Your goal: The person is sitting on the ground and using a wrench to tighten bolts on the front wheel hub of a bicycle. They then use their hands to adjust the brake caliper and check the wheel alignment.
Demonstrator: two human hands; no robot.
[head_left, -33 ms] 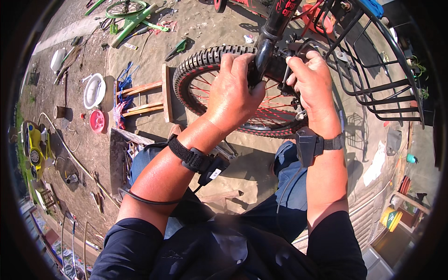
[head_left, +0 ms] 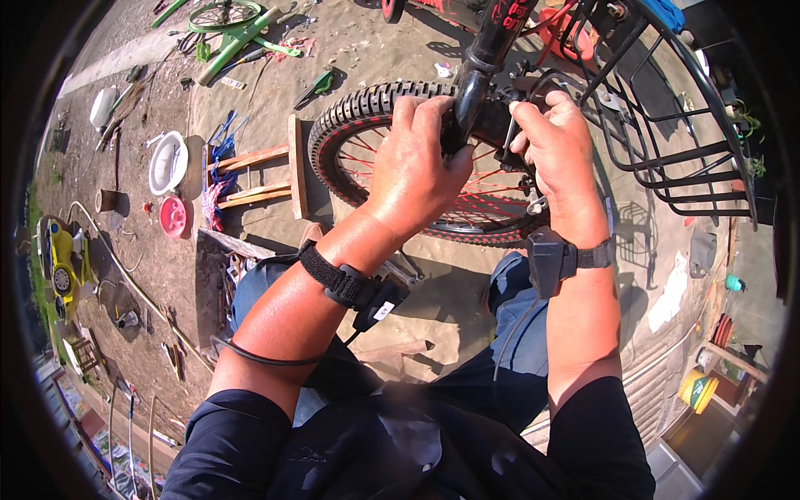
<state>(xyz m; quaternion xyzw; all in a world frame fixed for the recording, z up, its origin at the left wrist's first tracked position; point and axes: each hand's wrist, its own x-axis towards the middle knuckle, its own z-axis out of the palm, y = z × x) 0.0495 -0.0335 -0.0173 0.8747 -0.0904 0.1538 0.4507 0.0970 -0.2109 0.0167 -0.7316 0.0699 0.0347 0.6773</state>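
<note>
In front of me is a bicycle's front wheel, with a knobby black tyre and red spokes. My left hand is closed round the black fork leg, its fingertips hidden behind the tube. On the other side of the fork, my right hand pinches at a thin metal rod beside the brake parts and cables. Its thumb and forefinger are close together; the rod's exact kind cannot be made out. Dark straps with small boxes sit on both wrists.
A black wire basket stands right of the wheel. To the left are a wooden stool, a white basin, a pink bowl and green-handled pliers. A green bicycle frame lies far left.
</note>
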